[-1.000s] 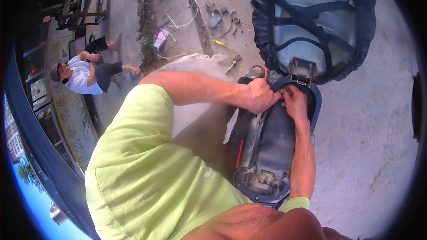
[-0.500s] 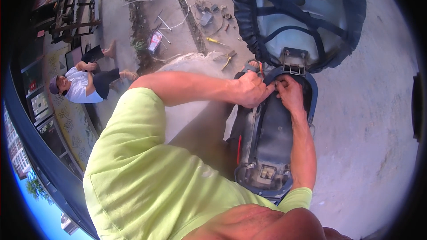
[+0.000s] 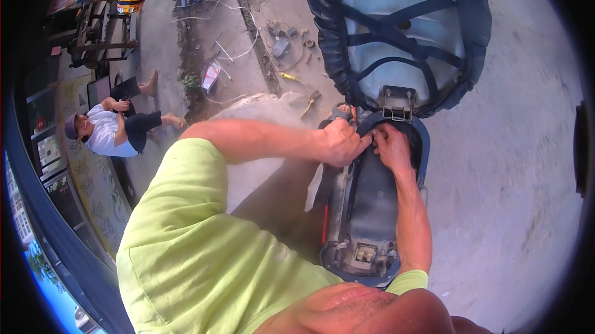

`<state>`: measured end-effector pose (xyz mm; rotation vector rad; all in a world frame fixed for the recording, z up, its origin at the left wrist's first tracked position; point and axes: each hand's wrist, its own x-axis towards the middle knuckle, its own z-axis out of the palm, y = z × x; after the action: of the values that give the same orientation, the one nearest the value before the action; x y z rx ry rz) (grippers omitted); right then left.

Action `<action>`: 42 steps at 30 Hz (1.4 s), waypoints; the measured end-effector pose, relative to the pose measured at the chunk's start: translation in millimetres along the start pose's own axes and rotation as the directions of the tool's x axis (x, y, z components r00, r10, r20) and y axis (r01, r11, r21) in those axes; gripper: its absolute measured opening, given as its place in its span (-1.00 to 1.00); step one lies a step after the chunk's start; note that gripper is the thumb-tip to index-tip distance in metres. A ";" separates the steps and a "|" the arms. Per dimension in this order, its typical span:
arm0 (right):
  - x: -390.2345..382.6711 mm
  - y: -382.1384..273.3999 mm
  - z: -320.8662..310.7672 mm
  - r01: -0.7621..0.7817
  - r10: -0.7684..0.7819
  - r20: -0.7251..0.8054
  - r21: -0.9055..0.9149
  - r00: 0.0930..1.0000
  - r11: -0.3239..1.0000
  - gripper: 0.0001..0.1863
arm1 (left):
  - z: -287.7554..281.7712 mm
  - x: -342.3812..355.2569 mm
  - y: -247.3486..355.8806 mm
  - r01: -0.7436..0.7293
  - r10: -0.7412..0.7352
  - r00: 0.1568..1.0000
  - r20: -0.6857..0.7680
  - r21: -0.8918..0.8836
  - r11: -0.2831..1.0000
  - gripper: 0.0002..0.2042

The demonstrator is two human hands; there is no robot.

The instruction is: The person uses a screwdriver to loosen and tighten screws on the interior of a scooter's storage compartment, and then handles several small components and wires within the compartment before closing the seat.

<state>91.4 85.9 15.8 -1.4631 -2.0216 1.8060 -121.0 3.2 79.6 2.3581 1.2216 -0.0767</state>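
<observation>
curling inward at the twelve-o'clock end of the open compartment (image 3: 374,202), the right hand (image 3: 393,147) has the half-closed left hand (image 3: 339,143) just beside it at nine o'clock; whether either grips anything, i cannot tell. the compartment runs from them toward six o'clock, and the raised seat (image 3: 401,31) stands at twelve.

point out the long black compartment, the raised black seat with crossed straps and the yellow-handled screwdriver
Long black compartment (image 3: 374,197), head view: on its bare middle surface.
Raised black seat with crossed straps (image 3: 427,30), head view: on its pale underside.
Yellow-handled screwdriver (image 3: 289,77), head view: on its handle.
</observation>
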 end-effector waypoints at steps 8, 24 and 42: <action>-1.0 -0.4 -2.7 -0.040 0.040 0.005 0.059 0.999 0.997 -0.78 | 14.0 0.8 -4.5 -0.058 0.060 0.994 -0.095 0.029 0.998 -0.40; -0.3 -2.2 2.5 -0.065 0.066 -0.012 0.046 0.998 0.997 -0.82 | -95.1 -38.5 7.1 0.285 -0.293 0.955 0.049 -0.430 0.857 -0.09; 3.1 8.4 7.5 -0.101 0.102 0.002 0.160 0.995 0.982 -0.84 | 8.3 -206.1 19.7 0.713 -0.698 0.639 0.322 -0.590 0.380 -0.26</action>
<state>90.1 81.3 5.2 -1.5475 -1.7814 1.9482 -227.8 -165.8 134.1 1.0620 1.7986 0.0650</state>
